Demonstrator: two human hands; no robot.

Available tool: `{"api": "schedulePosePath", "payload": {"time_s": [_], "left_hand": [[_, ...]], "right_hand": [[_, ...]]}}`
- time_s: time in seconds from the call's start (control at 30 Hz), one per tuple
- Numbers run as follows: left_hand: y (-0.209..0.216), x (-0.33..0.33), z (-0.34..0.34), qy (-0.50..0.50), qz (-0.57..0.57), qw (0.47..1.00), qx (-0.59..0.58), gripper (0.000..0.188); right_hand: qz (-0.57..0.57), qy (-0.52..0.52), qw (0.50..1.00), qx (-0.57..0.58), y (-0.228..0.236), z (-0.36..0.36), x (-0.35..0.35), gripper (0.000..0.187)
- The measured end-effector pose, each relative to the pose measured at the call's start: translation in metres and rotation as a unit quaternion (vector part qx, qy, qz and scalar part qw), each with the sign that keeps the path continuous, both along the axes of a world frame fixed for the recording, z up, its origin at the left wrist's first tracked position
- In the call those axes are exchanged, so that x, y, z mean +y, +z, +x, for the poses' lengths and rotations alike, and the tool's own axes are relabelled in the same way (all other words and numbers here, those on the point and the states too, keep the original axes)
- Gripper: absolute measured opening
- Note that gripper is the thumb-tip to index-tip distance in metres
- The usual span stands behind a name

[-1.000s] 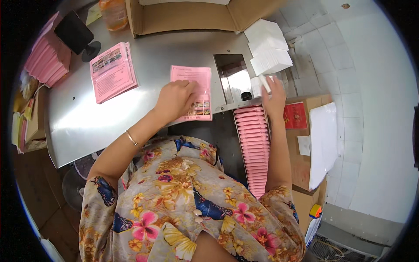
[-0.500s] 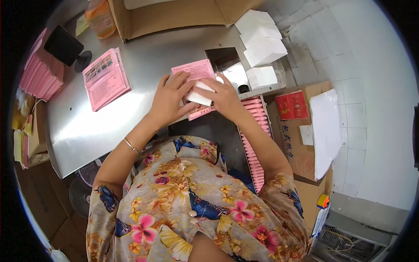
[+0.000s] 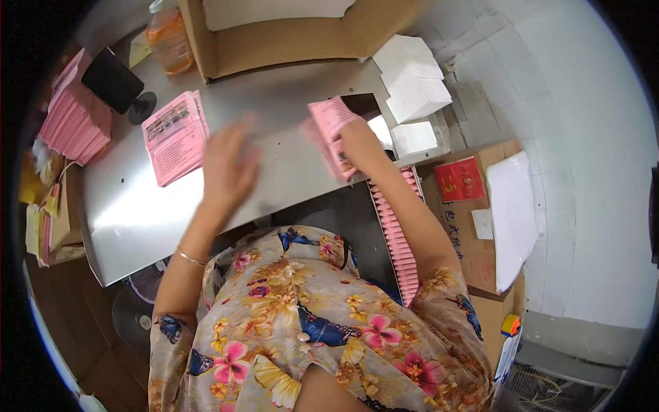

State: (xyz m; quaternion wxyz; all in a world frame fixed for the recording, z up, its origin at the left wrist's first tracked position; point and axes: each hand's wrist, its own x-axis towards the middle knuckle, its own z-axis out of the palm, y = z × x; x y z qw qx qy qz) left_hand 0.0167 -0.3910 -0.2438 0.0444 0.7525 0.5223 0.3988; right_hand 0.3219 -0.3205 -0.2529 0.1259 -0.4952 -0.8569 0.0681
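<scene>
My right hand (image 3: 357, 141) grips a pink printed packet (image 3: 328, 122) and holds it tilted above the grey metal table (image 3: 137, 213), close to a square opening in the tabletop. My left hand (image 3: 230, 168) is blurred, fingers apart and holding nothing, hovering over the table left of the packet. A stack of pink printed leaflets (image 3: 177, 136) lies to the left of that hand.
Piles of white folded sheets (image 3: 412, 86) sit at the table's right end. An open cardboard box (image 3: 295, 34) and an orange bottle (image 3: 168, 41) stand at the back. A row of pink packets (image 3: 398, 237) fills a box below the table edge. More pink stacks (image 3: 72, 120) lie far left.
Both hands were together on the pink packet with a white sheet. Now my right hand has lifted the packet rightward and my left hand has let go and swung left.
</scene>
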Motion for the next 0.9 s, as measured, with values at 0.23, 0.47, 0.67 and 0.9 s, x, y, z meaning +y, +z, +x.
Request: {"api": "schedulePosePath", "payload": {"time_s": [0.23,0.47,0.67,0.9], "left_hand": [[-0.022,0.017,-0.137,0.146,-0.04,0.98,0.133,0.033],[0.001,0.011,-0.085,0.115,-0.005,0.991,0.073,0.005],[-0.004,-0.001,0.024,-0.087,-0.025,0.995,0.05,0.026],[-0.008,-0.018,0.046,-0.158,-0.11,0.979,0.062,0.018]], "right_hand": [[0.015,-0.055,0.998,-0.013,0.015,0.036,-0.024,0.018],[0.184,-0.103,0.973,0.093,0.046,0.072,-0.055,0.023],[0.175,-0.165,0.97,-0.018,0.033,0.103,-0.051,0.036],[0.067,-0.226,0.971,0.043,0.031,0.101,-0.052,0.03]]}}
